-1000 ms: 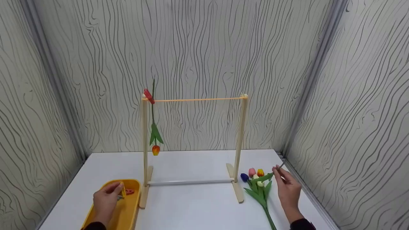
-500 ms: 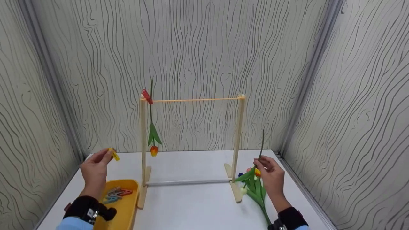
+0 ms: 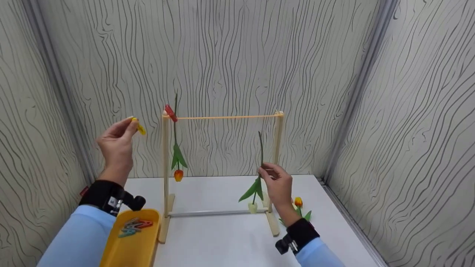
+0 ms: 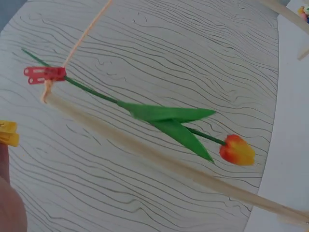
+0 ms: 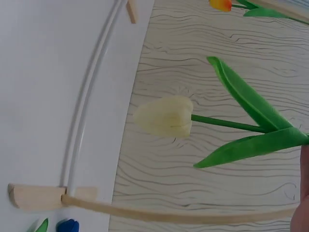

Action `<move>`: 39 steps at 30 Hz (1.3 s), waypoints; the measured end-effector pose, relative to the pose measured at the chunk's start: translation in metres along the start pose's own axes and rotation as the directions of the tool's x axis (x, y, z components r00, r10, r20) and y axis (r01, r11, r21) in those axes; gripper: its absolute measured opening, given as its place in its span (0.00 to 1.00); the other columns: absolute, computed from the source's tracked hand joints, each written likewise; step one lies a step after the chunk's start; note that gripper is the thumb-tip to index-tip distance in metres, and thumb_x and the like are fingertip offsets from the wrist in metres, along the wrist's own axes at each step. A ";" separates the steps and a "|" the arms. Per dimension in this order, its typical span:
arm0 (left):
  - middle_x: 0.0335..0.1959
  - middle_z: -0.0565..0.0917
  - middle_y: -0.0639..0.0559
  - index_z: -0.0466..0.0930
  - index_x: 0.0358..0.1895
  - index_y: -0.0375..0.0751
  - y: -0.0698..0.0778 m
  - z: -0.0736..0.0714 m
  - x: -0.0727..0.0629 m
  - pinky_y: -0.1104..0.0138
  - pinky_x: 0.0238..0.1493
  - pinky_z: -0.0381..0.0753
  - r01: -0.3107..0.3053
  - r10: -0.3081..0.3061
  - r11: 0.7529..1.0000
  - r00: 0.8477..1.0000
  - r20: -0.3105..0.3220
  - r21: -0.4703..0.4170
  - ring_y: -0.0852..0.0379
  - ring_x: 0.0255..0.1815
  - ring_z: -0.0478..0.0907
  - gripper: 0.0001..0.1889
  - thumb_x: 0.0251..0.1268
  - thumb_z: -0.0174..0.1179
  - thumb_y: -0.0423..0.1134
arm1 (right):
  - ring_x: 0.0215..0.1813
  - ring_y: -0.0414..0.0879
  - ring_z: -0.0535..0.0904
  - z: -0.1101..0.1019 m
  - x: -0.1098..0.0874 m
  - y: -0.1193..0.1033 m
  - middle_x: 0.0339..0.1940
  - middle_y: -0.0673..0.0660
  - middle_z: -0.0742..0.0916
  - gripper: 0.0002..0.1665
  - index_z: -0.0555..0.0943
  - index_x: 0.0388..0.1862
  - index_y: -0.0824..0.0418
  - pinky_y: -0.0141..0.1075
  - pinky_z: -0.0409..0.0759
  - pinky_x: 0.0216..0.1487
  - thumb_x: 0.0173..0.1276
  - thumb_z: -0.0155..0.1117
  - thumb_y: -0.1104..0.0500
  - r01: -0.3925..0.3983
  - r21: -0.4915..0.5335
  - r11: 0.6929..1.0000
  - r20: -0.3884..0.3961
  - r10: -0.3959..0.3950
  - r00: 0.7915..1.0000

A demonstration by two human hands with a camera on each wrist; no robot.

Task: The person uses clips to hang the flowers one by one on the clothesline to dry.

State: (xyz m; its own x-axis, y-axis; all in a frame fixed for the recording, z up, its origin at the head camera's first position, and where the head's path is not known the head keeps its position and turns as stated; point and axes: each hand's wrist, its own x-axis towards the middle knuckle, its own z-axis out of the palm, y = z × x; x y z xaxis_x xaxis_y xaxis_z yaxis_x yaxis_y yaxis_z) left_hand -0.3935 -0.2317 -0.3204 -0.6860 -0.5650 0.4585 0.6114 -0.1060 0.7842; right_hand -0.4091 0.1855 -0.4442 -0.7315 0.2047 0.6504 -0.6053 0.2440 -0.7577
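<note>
Grasping in the raised left hand [image 3: 117, 148], between thumb and fingers, a small, glossy yellow plastic clothespin [image 3: 140, 128]. Placed left of, and clear of, a slender rack of pale, smooth wood [image 3: 166, 167] with flat, round-ended feet. Grasping in the right hand [image 3: 279, 185], by its thin dark-green stem, a cream-white artificial tulip with long pointed leaves [image 3: 255, 188]. Held upside down, with cupped bloom below and stem end above, near the rack's right post and on the near side of it; in the head view, just lower than a thin, taut orange cord [image 3: 226, 117]. Strung post to post, nearly level, over a wide rectangular opening, with a long stretch of line between the right post and a slotted red plastic clothespin [image 3: 171, 112]. Clipped there, close beside the left post: an orange-and-yellow artificial tulip [image 3: 178, 155], also bloom down. Joined low between the feet by a round, shiny white crossbar [image 3: 219, 213]. Set at near left, by the left foot: a deep yellow plastic tray with rounded corners and raised rim [image 3: 128, 252], with multicoloured clothespins [image 3: 136, 227] heaped toward its far end. Lying at right, partly behind the right forearm: more artificial tulips [image 3: 298, 202]. Bounded, beyond the straight far edge of a smooth white table [image 3: 211, 241], by pale panels with wavy dark grain [image 3: 222, 55].
</note>
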 end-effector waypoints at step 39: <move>0.56 0.90 0.35 0.90 0.58 0.32 -0.013 0.152 -0.025 0.65 0.62 0.91 0.104 -0.112 0.989 0.991 0.070 0.104 0.46 0.58 0.90 0.13 0.76 0.68 0.32 | 0.44 0.46 0.92 0.181 0.056 -0.067 0.49 0.63 0.94 0.09 0.91 0.52 0.66 0.33 0.93 0.48 0.75 0.72 0.65 -0.174 0.092 0.980 0.150 0.159 0.976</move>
State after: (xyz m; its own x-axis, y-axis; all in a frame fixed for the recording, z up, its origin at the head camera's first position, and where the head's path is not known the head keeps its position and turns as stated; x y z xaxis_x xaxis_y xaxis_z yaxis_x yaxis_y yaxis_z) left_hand -0.4439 -0.0915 -0.2784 -0.7758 -0.4913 0.3960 0.4923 -0.0786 0.8669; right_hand -0.4658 0.0091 -0.3672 -0.8573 0.0961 0.5057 -0.4948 0.1166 -0.8611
